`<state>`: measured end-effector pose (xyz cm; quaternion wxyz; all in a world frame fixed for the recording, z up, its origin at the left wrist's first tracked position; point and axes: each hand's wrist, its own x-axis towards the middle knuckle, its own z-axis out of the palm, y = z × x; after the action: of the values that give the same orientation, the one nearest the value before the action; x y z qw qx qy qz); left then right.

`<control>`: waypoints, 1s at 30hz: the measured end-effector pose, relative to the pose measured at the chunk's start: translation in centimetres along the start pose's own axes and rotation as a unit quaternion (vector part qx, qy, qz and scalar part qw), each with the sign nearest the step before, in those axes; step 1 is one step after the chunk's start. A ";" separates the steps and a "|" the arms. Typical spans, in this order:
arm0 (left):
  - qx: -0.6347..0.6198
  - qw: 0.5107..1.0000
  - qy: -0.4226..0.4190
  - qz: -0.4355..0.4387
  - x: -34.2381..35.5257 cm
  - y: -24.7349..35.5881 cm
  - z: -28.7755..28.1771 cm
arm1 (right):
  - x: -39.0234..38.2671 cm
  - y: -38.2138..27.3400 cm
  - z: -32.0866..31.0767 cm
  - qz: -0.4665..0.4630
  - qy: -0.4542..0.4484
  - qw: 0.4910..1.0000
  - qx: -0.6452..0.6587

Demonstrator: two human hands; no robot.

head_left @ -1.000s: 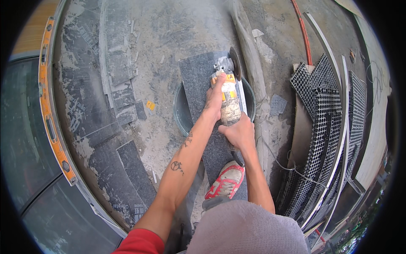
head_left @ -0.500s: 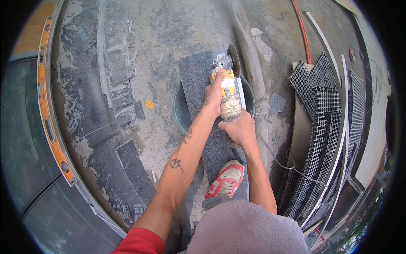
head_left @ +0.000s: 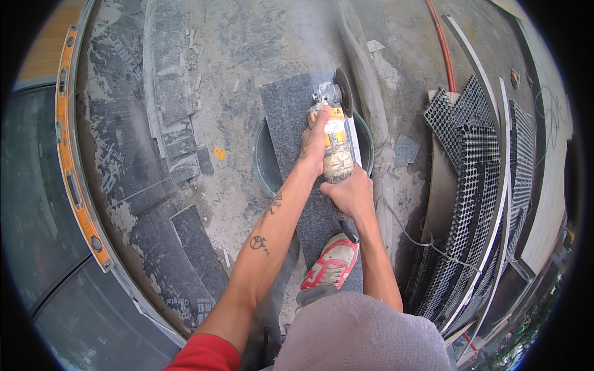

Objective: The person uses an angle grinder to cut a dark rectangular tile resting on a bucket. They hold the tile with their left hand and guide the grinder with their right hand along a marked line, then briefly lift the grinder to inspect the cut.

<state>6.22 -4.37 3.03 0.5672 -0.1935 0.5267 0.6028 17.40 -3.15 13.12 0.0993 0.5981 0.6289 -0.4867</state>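
Note:
Both of my hands grip a yellow and grey angle grinder [head_left: 334,133]. My left hand [head_left: 315,145] wraps its front body, forefinger stretched toward the head. My right hand [head_left: 351,193] holds its rear end. The cutting disc [head_left: 343,93] sits at the far right edge of a long dark grey stone slab [head_left: 291,117]. The slab lies across a dark round bucket [head_left: 269,164]. My foot in a red and grey shoe [head_left: 329,267] stands on the slab's near end.
Dusty concrete floor with stone offcuts [head_left: 170,105] at left. An orange spirit level [head_left: 71,148] lies along a curved edge. Black plastic grids [head_left: 470,185] and metal strips are stacked at right. A red hose [head_left: 442,46] runs at the back, and a cable [head_left: 408,232] trails right.
The grinder and both hands have moved forward along the slab's right edge, away from me. The shoe and slab stay put.

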 end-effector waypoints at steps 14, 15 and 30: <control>0.006 1.000 -0.001 0.018 -0.9 -0.7 -0.1 | -0.8 0.4 -0.2 0.002 -0.010 1.000 0.005; 0.005 1.000 -0.003 0.022 -1.0 -0.7 -0.1 | -0.8 0.5 -0.2 0.004 -0.009 1.000 0.004; -0.006 1.000 0.005 -0.014 0.3 0.7 0.3 | 0.4 -0.7 -0.5 0.000 -0.019 1.000 0.013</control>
<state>5.66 -3.87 3.20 0.5718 -0.2074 0.5235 0.5966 16.91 -2.34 13.43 0.1038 0.5901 0.6202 -0.5063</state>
